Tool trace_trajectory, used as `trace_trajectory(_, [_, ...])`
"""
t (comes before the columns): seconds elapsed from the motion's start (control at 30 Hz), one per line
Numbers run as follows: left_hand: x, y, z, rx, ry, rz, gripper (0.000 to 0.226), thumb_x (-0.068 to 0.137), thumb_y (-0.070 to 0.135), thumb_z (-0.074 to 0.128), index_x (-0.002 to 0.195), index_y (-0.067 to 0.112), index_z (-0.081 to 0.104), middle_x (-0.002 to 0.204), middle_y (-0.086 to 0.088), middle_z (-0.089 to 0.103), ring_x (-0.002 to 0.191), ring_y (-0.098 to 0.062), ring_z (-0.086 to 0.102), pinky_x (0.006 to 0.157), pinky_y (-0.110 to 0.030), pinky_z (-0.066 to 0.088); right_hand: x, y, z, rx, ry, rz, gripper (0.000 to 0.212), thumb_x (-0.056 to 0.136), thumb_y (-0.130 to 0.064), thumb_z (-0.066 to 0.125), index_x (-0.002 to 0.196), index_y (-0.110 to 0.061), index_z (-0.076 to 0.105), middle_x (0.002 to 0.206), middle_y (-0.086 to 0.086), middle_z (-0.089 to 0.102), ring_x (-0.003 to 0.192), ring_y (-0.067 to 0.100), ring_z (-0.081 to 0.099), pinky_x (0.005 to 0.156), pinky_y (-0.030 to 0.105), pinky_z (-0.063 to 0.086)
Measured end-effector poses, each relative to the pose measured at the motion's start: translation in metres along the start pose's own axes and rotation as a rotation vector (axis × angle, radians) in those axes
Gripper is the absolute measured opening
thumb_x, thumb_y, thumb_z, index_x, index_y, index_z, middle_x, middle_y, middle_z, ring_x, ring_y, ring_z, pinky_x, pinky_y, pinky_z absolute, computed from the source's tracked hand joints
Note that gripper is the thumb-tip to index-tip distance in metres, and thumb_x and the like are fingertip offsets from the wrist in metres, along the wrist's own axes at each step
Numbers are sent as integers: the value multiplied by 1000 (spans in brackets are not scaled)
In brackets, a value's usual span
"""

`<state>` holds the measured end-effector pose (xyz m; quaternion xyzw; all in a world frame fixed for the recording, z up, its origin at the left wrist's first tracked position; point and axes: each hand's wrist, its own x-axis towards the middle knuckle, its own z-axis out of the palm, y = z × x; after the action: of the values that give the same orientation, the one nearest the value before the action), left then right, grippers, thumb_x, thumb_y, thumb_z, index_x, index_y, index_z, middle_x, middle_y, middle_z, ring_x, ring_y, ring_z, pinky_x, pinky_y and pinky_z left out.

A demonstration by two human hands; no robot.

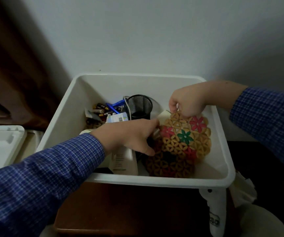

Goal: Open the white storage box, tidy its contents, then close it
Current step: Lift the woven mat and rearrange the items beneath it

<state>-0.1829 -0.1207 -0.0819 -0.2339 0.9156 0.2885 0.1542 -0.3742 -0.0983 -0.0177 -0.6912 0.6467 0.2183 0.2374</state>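
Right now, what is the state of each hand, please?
Left hand: grips the near-left edge of the flower-pattern mat.
Right hand: pinches the mat's far edge.

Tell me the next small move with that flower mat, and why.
Probably lay the flower mat flat against the right side of the white box. Both the left hand and right hand grip its edges, it stands tilted, and the mesh cup and batteries crowd the left.
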Motion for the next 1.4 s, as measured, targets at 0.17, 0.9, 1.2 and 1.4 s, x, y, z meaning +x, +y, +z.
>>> trace_trajectory(0.17, [5,3,8,194,-25,46,38,79,29,74,109,18,55,103,-2,57,92,-20,59,81,-40,57,18,3,15,-36,-22,-28,20,89,-4,60,102,-19,60,78,-11,54,66,4,49,51,19,35])
trace_trajectory(0.9, [6,4,8,334,-17,-12,37,75,40,73,100,15,62,99,0,46,94,-18,43,80,-35,54,38,-28,67,56,-93,-72,22,94,-20,63,102,-1,69,75,6,55,70,19,50,58,28,40])
trace_trajectory(1.2, [15,13,10,421,-127,-117,27,83,41,67,78,20,50,105,-3,38,99,-20,36,78,-33,45,39,-28,75,-51,-252,2,15,93,-1,47,83,-7,57,72,4,49,59,16,43,44,22,34])
trace_trajectory(1.4, [28,27,8,430,-217,-235,35,86,37,68,107,14,54,125,-9,43,118,-28,39,97,-42,45,46,-27,76,-103,-294,10,24,95,-2,46,73,-11,51,78,7,49,75,23,48,55,25,39])
